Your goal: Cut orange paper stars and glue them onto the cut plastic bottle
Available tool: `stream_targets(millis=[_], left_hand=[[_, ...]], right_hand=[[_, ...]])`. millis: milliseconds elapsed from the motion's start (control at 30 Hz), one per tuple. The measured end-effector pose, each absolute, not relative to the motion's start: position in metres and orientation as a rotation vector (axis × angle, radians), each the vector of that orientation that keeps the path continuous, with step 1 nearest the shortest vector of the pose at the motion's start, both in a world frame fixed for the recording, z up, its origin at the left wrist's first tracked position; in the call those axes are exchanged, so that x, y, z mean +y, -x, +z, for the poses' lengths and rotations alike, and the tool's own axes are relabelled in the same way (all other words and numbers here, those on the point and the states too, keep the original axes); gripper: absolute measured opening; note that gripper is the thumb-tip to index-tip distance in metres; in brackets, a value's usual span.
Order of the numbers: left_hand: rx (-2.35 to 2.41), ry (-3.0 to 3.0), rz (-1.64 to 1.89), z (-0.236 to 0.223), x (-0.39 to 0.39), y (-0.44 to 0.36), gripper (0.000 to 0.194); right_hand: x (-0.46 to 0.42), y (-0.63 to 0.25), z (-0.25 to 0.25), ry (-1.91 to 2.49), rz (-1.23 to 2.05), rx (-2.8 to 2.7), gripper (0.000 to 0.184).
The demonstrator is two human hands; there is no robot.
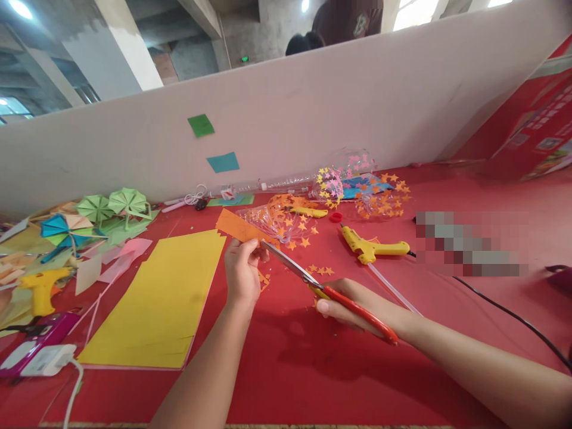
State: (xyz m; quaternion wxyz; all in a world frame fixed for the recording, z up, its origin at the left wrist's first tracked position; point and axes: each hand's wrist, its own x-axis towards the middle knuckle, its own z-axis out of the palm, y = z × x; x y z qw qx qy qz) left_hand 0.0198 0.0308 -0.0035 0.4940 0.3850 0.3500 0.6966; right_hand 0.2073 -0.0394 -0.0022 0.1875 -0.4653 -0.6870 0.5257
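My left hand (243,262) pinches a strip of orange paper (236,225) between thumb and fingers, over the middle of the red table. In my right hand (346,301) is a pair of scissors (353,307) with red handles, its blades pointing up and left. The blade tips are at the right end of the orange paper, close to my left fingers; whether they are cutting into it I cannot tell. Below and behind lie small orange paper stars (324,270). Clear plastic pieces with orange stars (286,223) lie just beyond, beside a yellow utility knife (308,212).
A yellow glue gun (373,245) lies right, its black cable trailing. Yellow paper sheets (156,304) are stacked left. Further left are another glue gun (42,289), a purple power strip (44,339) and folded paper umbrellas (109,205). A white partition (277,113) borders the back.
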Motion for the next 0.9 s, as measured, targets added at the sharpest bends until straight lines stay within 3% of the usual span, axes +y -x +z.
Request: stream_targets(millis=[900], left_hand=[[0.795,-1.014,1.611,-0.0073,0.0322,-0.0164,0.007]], right_hand=[[-0.0415,-0.2057,0.0025,1.313,1.485,-1.890,0.065]])
